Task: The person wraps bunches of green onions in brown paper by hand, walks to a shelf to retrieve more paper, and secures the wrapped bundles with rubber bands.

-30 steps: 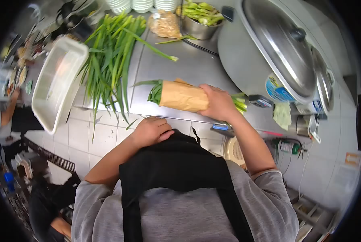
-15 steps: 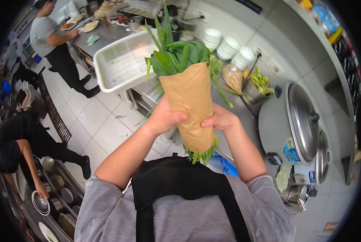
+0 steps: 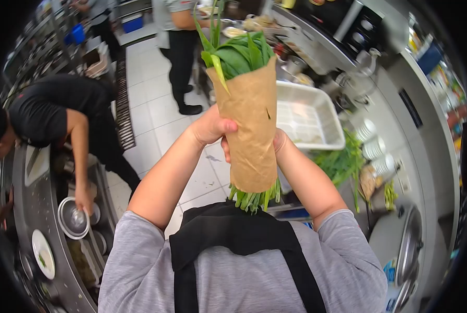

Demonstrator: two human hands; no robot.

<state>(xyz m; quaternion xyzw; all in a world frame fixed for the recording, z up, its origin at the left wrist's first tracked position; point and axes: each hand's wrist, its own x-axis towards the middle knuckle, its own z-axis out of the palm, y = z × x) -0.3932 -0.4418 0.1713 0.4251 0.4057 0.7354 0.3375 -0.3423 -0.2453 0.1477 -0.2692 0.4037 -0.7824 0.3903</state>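
Note:
A bunch of green onions point(image 3: 241, 57) is rolled in brown paper point(image 3: 250, 143), upright in front of my chest. Broad green leaves spill from the top, and cut stalks point(image 3: 254, 198) stick out below. My left hand point(image 3: 212, 126) grips the left side of the wrap, its thumb lying across the paper. On the opposite side, my right hand point(image 3: 280, 141) is closed around the bundle, mostly hidden behind it. Fingertips show past the wrap's left edge, below my left thumb.
A white plastic crate point(image 3: 322, 141) stands right of the bundle, beside loose greens point(image 3: 343, 159), stacked white cups point(image 3: 373, 148) and a large lidded pot point(image 3: 392, 235). At left, a person point(image 3: 61, 112) bends over a counter, touching a metal bowl point(image 3: 69, 219). Another person point(image 3: 181, 57) stands ahead.
My view has turned left, so the crate and pot now sit farther right. The bundle stays in both hands; my right thumb has left the front of the paper.

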